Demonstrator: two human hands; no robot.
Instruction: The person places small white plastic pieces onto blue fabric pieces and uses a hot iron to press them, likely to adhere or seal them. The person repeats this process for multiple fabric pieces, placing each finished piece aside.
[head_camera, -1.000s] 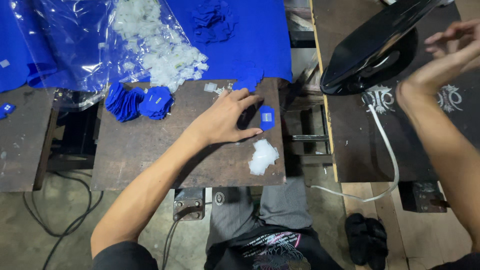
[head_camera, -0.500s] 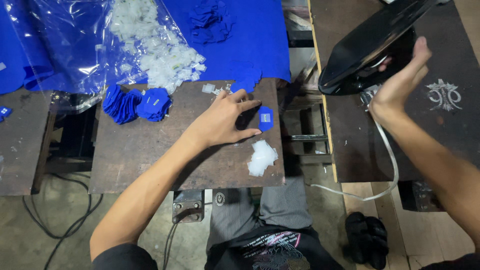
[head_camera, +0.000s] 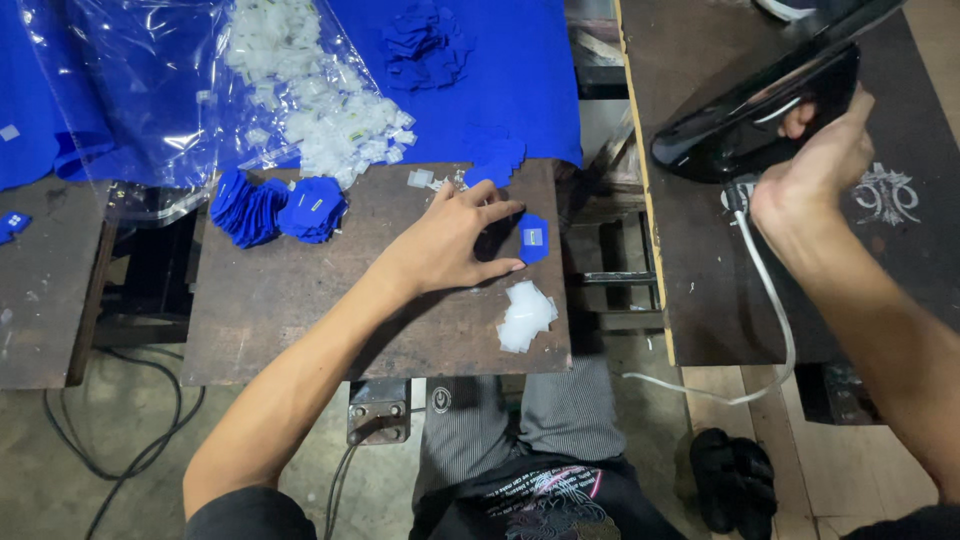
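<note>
My left hand (head_camera: 452, 240) rests flat on a small brown worktable (head_camera: 300, 310), fingers spread, its fingertips touching a small blue fabric patch (head_camera: 533, 238) with a white label on it. My right hand (head_camera: 815, 165) is closed around the handle of a black iron (head_camera: 750, 105) with a white cord (head_camera: 770, 300), held over the dark board on the right. A little heap of white backing scraps (head_camera: 525, 315) lies just below the patch.
A stack of blue patches (head_camera: 275, 208) sits at the table's far left. Behind are blue cloth (head_camera: 500, 70), a clear plastic bag of white pieces (head_camera: 310, 100) and more blue cut pieces (head_camera: 420, 40). Black sandals (head_camera: 735, 480) and cables (head_camera: 110, 440) lie on the floor.
My right hand has come down from the air and closed on the iron's handle. My left hand and the patch have stayed put.
</note>
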